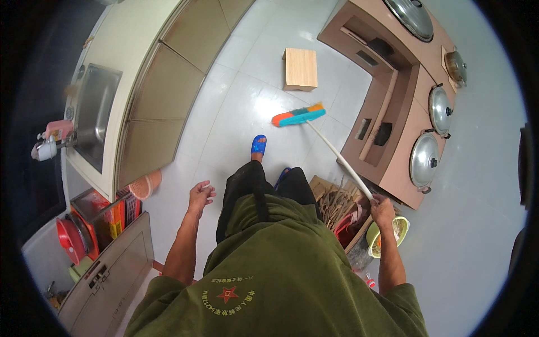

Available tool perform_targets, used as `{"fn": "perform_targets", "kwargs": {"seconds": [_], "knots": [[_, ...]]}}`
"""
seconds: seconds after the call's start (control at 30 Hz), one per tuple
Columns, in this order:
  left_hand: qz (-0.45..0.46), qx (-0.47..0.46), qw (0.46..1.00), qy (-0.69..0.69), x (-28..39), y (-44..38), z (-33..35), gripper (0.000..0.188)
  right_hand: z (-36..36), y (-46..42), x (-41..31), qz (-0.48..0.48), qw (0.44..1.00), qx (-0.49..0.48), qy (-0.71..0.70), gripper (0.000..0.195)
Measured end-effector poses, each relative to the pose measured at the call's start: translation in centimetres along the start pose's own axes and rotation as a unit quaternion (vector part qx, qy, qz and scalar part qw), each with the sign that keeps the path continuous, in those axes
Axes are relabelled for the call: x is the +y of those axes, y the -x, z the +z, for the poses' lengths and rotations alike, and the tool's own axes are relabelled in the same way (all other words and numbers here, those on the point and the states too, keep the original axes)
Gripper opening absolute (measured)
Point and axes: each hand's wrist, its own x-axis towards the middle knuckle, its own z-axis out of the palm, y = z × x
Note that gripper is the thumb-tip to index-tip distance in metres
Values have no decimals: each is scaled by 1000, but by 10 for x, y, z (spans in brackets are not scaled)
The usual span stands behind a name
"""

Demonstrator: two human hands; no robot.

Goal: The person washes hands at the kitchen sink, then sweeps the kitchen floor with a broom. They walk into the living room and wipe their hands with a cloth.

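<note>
My right hand is closed around the upper end of the white handle of a broom. The broom's head, turquoise with orange and yellow bristles, is low over or on the tiled floor, in front of my feet; whether it touches is not clear. My left hand hangs at my left side with its fingers apart and nothing in it. Just beyond the broom's head stands a small wooden stool. A blue slipper is on my left foot, close to the broom's head.
On the right stands a pinkish-brown stove block with several lidded pots. Firewood sticks in a box and a green basin are near my right arm. A counter with a steel sink and an orange basket are on the left.
</note>
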Motion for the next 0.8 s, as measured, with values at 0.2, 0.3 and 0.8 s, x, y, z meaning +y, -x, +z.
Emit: {"fn": "perform_targets", "kwargs": {"seconds": [0.2, 0.3, 0.8], "knots": [[-29, 33, 999, -11, -90, 52, 16, 41, 69, -30, -16, -90, 996, -10, -7, 30], [-42, 42, 998, -33, -127, 89, 28, 41, 115, -50, -31, -171, 985, -19, -9, 22], [-19, 12, 999, -45, -195, 116, 43, 44, 53, 108, 244, -14, 994, 48, 102, 27]]}}
